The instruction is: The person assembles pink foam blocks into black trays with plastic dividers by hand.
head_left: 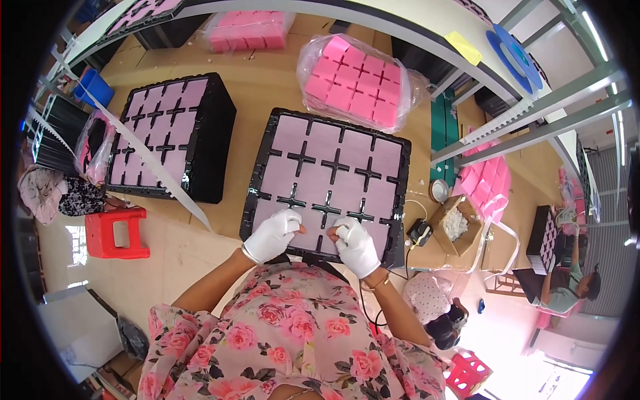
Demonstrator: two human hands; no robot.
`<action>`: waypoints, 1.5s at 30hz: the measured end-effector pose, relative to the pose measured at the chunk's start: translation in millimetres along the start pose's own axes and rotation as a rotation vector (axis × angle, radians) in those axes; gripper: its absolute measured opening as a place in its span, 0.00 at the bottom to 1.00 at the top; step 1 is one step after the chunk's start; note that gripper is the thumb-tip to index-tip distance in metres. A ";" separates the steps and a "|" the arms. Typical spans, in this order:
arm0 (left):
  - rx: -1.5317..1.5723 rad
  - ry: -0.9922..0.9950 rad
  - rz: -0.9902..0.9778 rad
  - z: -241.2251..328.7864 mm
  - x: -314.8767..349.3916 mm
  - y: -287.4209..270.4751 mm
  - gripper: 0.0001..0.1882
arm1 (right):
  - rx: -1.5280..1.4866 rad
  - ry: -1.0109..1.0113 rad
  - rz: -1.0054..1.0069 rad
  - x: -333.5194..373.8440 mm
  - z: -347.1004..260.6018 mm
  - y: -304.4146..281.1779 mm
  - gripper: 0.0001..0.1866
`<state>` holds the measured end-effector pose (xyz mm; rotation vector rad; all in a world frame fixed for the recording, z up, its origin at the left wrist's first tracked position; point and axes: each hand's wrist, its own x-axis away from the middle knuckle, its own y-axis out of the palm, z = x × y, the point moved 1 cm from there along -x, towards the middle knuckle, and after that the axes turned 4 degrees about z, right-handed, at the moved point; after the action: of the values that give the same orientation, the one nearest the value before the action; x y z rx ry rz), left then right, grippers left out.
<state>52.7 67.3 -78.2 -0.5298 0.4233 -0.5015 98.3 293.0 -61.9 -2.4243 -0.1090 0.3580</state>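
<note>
In front of me on the table lies a black plastic tray [273,123] with square compartments, covered by pale pink sheet pieces [326,139] between black cross-shaped dividers. My left hand [273,237], in a white glove with bare fingertips showing, is over the tray's near left part, its fingers curled together. A short way to its right, my right hand [357,245], gloved the same way, bends its thumb and fingers into a pinch above the near row. Whatever the fingertips hold, if anything, is too small or hidden to make out.
A tall stack of black trays [217,147] with pink tops stands left. Beyond my tray are bagged bright pink foam blocks [357,80]. At right sit a cardboard box [457,227] of white bits, a round tin [439,191] and a black device [419,232]. A metal-framed shelf [413,27] spans overhead.
</note>
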 end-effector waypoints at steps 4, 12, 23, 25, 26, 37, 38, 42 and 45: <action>0.029 -0.141 0.012 3.4 5.0 -7.5 0.03 | -0.012 0.090 0.002 12.3 -0.3 -9.3 0.07; 0.098 -0.336 0.124 7.3 17.7 -34.0 0.04 | -0.023 0.222 0.136 33.3 0.9 -25.6 0.09; -0.112 -0.360 -0.066 0.9 31.6 -54.6 0.04 | 0.198 0.370 0.193 51.2 15.4 -49.4 0.12; -0.113 -0.336 0.054 2.3 26.9 -53.7 0.05 | 0.235 0.347 0.226 44.5 9.7 -48.1 0.11; -0.113 -0.307 0.166 3.1 22.2 -52.1 0.05 | 0.274 0.332 0.264 40.7 6.0 -46.8 0.11; 0.049 -0.494 0.241 -2.6 19.0 -35.0 0.07 | 0.379 0.337 0.191 32.8 19.9 -38.8 0.06; -0.049 -0.453 0.365 -1.8 23.3 -39.2 0.08 | 0.415 0.248 0.262 35.0 19.0 -43.5 0.09; -0.384 -0.479 0.649 -28.1 21.7 -46.4 0.18 | 0.399 0.301 0.585 34.5 29.1 -55.0 0.28; 0.022 -0.754 0.461 -48.1 5.5 -28.9 0.31 | -0.011 0.605 0.375 61.2 109.8 -55.7 0.29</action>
<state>23.3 24.8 -100.9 -0.5397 -0.1880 0.1526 126.6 414.0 -120.8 -2.4500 0.6133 -0.2259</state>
